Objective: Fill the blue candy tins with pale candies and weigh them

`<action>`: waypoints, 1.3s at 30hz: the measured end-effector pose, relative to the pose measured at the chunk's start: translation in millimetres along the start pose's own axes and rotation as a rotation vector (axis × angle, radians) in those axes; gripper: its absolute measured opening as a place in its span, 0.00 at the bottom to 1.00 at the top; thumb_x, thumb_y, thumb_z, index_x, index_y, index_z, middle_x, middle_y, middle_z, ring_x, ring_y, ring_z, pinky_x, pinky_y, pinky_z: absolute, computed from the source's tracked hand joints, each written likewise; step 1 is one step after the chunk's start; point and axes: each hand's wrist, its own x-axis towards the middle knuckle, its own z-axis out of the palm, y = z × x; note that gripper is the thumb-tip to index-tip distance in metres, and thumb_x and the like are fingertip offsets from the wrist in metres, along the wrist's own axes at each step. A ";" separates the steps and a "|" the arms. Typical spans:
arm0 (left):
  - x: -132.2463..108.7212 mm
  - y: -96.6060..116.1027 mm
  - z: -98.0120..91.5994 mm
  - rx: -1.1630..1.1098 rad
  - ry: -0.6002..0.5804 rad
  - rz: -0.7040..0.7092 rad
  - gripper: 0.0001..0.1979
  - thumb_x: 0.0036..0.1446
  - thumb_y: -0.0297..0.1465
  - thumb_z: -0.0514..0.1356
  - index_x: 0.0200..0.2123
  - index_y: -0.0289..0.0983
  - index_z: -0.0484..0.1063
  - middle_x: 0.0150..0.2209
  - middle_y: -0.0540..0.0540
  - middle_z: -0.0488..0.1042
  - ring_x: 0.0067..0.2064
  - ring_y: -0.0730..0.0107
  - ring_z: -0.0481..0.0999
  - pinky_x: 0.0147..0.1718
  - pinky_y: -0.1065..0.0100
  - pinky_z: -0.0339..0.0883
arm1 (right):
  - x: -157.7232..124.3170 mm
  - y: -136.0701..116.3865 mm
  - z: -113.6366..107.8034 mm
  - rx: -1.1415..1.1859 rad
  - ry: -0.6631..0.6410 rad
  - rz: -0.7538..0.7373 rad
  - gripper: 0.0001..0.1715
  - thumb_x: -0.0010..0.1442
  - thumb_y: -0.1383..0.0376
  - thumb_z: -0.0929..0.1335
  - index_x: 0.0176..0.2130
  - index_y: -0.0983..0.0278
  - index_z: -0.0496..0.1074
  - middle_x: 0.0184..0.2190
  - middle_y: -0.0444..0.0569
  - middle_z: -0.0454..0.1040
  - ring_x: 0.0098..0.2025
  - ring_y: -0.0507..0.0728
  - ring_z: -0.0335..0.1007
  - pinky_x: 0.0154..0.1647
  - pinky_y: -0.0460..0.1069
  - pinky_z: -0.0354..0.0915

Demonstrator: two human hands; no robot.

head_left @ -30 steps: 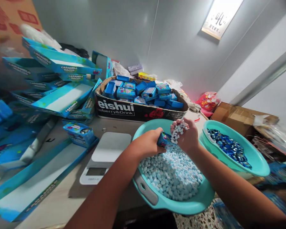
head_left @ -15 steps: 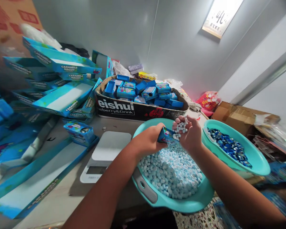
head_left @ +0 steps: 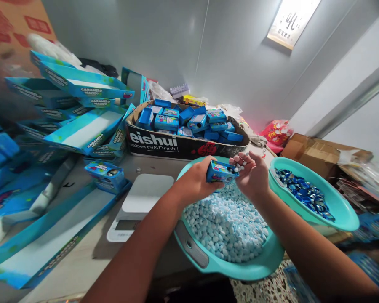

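Note:
My left hand (head_left: 196, 180) is wrapped round a small blue printed candy box (head_left: 220, 171), its opening facing right. Against that opening is my right hand (head_left: 253, 179), palm up and cupped, holding a few small white candies (head_left: 240, 165). Some candies sit at the mouth of the box. Both hands are above the far part of a turquoise basin (head_left: 233, 272), which holds a heap of pale blue and white candies (head_left: 224, 229).
Left of the basin lies a white kitchen scale (head_left: 149, 193). Behind stands a black carton (head_left: 189, 148) of blue boxes. A second turquoise basin (head_left: 344, 210) holds blue metallic lids (head_left: 306, 191). Blue display trays (head_left: 82, 126) are stacked at left, near one filled box (head_left: 105, 174).
Fewer candies lie in my right palm. The box in my left hand has turned so more of its printed side shows, and its opening is closer to my right fingers.

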 end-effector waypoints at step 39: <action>-10.0 -14.2 -59.6 -0.121 0.632 -0.093 0.28 0.41 0.35 0.71 0.45 0.41 0.64 0.38 0.49 0.74 0.39 0.64 0.75 0.41 0.64 0.70 | -2.6 45.5 -28.8 -1.585 -0.713 -0.074 0.31 0.54 0.47 0.70 0.51 0.60 0.73 0.52 0.56 0.70 0.53 0.64 0.65 0.56 0.57 0.59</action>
